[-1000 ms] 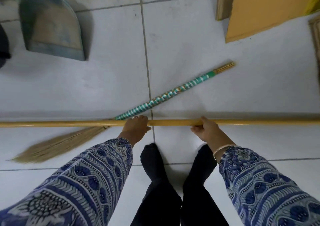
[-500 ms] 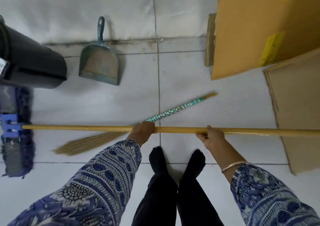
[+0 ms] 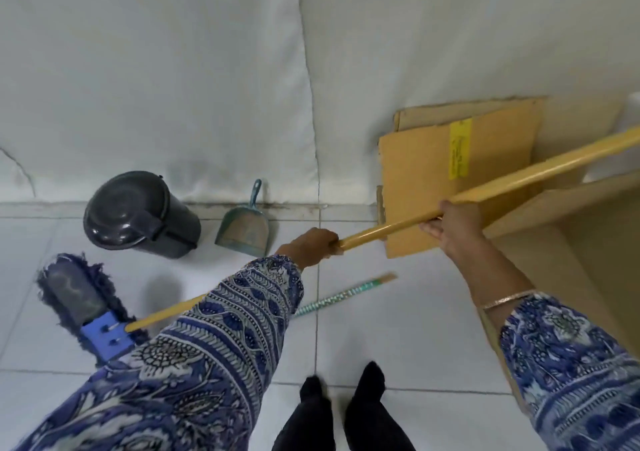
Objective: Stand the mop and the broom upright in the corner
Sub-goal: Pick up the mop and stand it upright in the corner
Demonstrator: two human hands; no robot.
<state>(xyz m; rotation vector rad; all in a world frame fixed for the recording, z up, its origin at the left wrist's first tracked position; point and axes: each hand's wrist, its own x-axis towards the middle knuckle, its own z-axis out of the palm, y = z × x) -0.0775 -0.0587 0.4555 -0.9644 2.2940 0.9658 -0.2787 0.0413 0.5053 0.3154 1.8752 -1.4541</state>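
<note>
Head view: both hands, left hand [image 3: 313, 248] and right hand [image 3: 453, 225], grip the mop [image 3: 391, 231], handle rising rightward.

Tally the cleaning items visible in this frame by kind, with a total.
Mop, held in the left hand and the right hand: 1
Broom, lying on the floor, partly hidden behind the sleeve: 1
Dustpan: 1
Lidded bin: 1
Total: 4

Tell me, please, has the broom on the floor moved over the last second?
No. The broom lies flat with its handle crossing the same tile joint; only the camera has tilted. The mop handle is the thing that tipped up.
</note>
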